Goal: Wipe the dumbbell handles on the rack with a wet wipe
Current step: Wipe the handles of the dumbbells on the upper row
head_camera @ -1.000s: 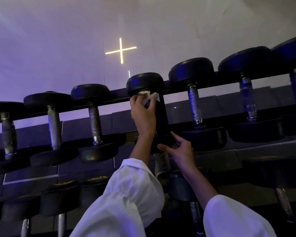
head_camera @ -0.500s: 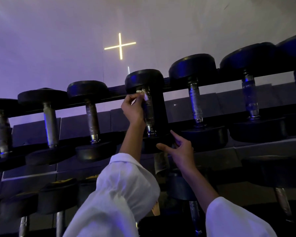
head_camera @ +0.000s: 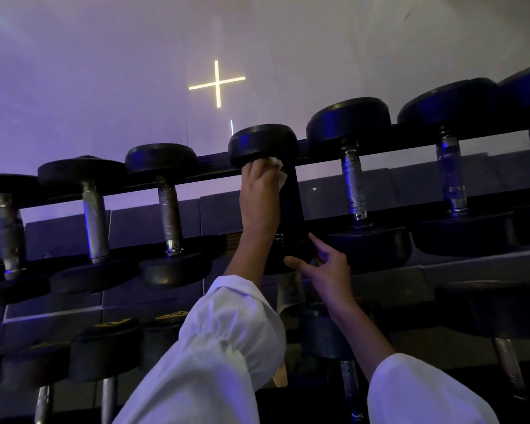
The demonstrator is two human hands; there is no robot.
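Dumbbell handles [head_camera: 169, 220] stand in a row along the upper tier of a dark rack [head_camera: 318, 162], each a knurled metal bar between two black round heads, the row climbing from 9 o'clock toward 2 o'clock. A second tier of dumbbells [head_camera: 104, 347] sits below at 7 o'clock, some heads marked in yellow. Behind the rack is a pale wall [head_camera: 104, 71] washed in violet light, with a glowing cross-shaped lamp [head_camera: 217, 83] at 12 o'clock. Dark panels [head_camera: 153, 221] run along the wall's foot.

The left hand [head_camera: 259, 203], in a loose white sleeve [head_camera: 214, 347], reaches up at the centre, fingers wrapped around the handle of the middle dumbbell just under its upper head [head_camera: 263, 145]. It grips a white wet wipe [head_camera: 277, 169] against the bar; a crumpled corner shows at 1 o'clock of the knuckles. The handle itself is hidden by the hand and a dark rack upright [head_camera: 291, 203].

The right hand [head_camera: 328, 270] is at 4 o'clock of the left, loosely open, thumb and forefinger spread, fingertips at the lower head [head_camera: 288, 255] of the same dumbbell; whether they touch it I cannot tell
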